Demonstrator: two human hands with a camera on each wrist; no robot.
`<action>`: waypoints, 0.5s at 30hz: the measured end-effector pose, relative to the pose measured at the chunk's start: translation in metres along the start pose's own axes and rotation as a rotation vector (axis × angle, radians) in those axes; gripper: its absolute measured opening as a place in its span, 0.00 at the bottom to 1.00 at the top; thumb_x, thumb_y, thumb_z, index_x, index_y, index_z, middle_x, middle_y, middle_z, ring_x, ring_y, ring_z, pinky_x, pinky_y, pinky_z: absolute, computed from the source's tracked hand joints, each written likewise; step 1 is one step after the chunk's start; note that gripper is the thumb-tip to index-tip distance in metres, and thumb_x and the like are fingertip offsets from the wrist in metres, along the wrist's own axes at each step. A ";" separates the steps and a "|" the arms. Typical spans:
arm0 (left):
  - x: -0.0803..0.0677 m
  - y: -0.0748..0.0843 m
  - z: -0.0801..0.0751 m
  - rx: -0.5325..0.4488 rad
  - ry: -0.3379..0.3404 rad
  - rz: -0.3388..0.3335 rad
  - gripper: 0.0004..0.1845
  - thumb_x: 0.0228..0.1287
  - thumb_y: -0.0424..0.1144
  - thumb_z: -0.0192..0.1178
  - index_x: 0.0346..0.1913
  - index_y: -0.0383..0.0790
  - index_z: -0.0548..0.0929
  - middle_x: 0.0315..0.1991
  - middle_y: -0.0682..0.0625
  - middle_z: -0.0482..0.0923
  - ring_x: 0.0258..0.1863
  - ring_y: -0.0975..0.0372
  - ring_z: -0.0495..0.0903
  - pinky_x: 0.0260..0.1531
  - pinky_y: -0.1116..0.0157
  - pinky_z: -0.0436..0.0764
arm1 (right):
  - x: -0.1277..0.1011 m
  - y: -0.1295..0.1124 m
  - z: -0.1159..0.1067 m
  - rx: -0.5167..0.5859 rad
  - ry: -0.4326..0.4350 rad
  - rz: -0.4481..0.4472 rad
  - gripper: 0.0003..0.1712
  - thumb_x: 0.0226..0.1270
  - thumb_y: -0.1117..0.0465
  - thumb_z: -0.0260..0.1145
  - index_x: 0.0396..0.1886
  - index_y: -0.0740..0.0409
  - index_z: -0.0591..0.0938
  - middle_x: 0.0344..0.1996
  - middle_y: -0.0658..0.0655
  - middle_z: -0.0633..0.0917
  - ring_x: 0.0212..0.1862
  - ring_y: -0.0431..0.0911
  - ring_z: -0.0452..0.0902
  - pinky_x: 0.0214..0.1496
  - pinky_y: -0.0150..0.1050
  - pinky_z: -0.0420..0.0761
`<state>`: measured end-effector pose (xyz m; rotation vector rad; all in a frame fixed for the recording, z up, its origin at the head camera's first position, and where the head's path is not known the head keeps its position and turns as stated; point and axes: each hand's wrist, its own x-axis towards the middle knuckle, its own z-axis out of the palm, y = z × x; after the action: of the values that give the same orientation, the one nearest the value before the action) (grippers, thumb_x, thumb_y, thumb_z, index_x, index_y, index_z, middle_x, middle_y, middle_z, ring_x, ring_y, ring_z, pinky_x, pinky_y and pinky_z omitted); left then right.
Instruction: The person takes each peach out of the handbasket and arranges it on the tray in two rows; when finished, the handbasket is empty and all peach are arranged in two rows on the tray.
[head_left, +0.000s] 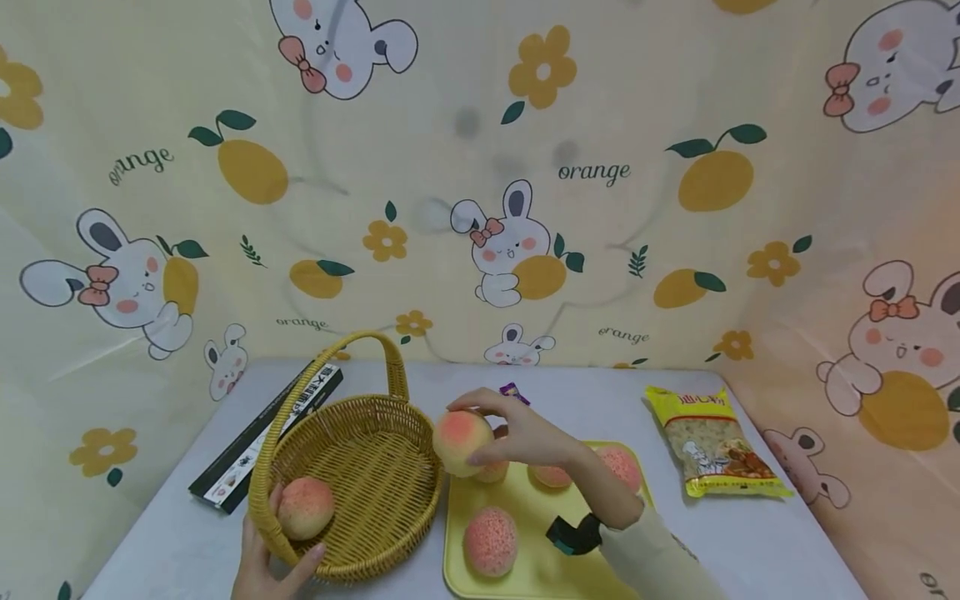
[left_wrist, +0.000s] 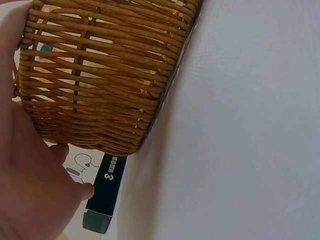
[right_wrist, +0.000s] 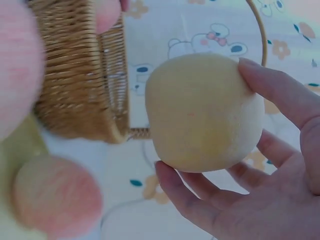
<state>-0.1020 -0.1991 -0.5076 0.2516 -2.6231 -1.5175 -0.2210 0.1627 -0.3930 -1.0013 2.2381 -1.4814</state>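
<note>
My left hand [head_left: 258, 560] grips the left rim of a round wicker basket [head_left: 431, 512], thumb toward the front. One pink-and-cream peach [head_left: 306, 508] lies in the basket beside that hand. In the left wrist view the basket's woven side [left_wrist: 100, 85] appears close up against the palm. My right hand [head_left: 528, 429] holds another peach [head_left: 459, 440] between thumb and fingers, above the tray's back left corner by the basket's right rim. Its pale underside [right_wrist: 205, 115] faces the right wrist camera. Several more peaches, including a speckled pink one [head_left: 491, 542], lie on the yellow tray [head_left: 540, 575].
Left of the basket lies a long black-and-white box [head_left: 225, 479], partly behind the handle [head_left: 281, 408]. A yellow food bag [head_left: 716, 442] lies on the right of the white table. A small purple packet [head_left: 514, 392] is at the back. Patterned cloth [head_left: 420, 167] surrounds the table.
</note>
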 end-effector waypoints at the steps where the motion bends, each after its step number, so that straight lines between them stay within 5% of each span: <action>1: 0.000 0.000 0.000 0.003 -0.003 -0.004 0.61 0.55 0.49 0.74 0.81 0.48 0.41 0.77 0.34 0.34 0.72 0.33 0.46 0.61 0.27 0.55 | -0.008 0.001 -0.002 -0.001 0.014 0.004 0.36 0.57 0.60 0.77 0.66 0.46 0.75 0.64 0.47 0.74 0.65 0.49 0.69 0.54 0.45 0.81; 15: 0.000 0.002 -0.002 0.003 -0.025 -0.060 0.63 0.55 0.50 0.74 0.81 0.47 0.38 0.76 0.33 0.32 0.72 0.32 0.46 0.62 0.28 0.55 | -0.112 0.039 -0.006 -0.009 0.097 0.047 0.36 0.58 0.61 0.76 0.67 0.53 0.74 0.64 0.60 0.73 0.61 0.44 0.71 0.50 0.43 0.82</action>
<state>-0.1017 -0.1992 -0.5046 0.3163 -2.6601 -1.5456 -0.1589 0.2516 -0.4414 -0.8915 2.3206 -1.5317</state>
